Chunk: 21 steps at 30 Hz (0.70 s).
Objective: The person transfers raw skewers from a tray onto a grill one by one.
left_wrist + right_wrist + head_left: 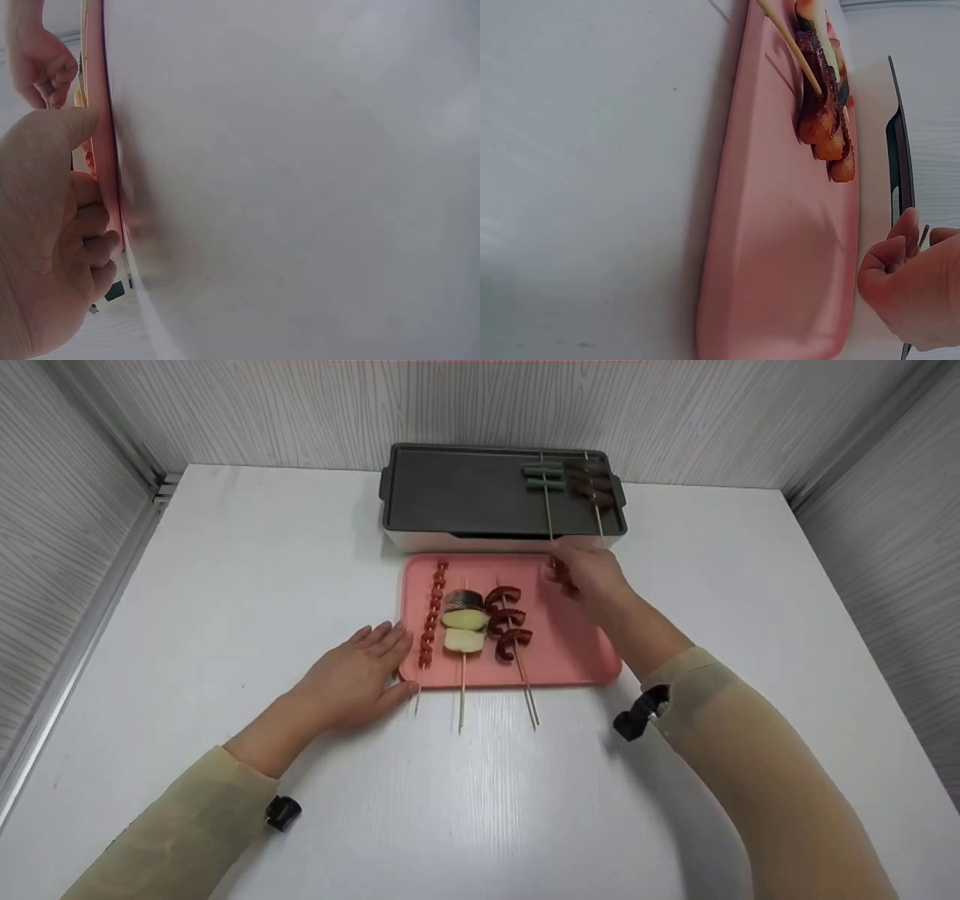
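Observation:
My right hand (592, 574) pinches the bare stick of a skewer with green pieces (544, 477), which lies over the right part of the dark griddle (457, 491). In the right wrist view, fingers and thumb close around the stick's end. Beside it on the griddle lies a skewer of brown pieces (591, 484). My left hand (352, 675) rests at the left edge of the pink tray (562, 660), fingers extended, thumb at the tray's near corner. On the tray lie a skewer of small red pieces (431, 619), one of pale slices (464, 630) and one of dark red curled pieces (510, 619).
The griddle stands behind the tray on a light base (427, 542), near the back wall (495, 401). Several stick ends reach past the tray's near edge onto the white table (465, 802). Grooved panels rise at both sides.

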### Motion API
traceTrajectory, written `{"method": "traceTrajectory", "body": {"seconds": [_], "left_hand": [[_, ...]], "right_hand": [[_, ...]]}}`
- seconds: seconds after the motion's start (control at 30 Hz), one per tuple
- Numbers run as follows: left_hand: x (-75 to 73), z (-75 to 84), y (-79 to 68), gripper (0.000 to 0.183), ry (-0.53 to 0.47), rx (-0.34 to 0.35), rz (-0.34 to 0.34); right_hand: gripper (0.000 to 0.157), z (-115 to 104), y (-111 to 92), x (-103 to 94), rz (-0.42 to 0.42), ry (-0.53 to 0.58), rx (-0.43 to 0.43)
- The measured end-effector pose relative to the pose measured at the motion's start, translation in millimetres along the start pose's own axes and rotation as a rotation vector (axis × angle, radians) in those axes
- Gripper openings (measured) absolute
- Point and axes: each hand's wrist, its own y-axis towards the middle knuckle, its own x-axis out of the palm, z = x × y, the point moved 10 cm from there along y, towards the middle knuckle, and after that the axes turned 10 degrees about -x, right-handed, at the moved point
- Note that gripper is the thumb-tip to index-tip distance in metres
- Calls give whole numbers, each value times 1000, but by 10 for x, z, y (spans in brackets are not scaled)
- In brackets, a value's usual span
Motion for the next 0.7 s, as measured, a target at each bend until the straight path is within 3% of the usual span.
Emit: {"method": "traceTrajectory", "body": {"seconds": [0.27,0.7], "left_hand": [[-3,6,-5,77,7,-10,-12],[-10,17,-4,76,-1,5,7]], "right_hand": [[50,78,-216,-73,-64,10,41],[53,235,-664,-332,-163,-16,30]]}}
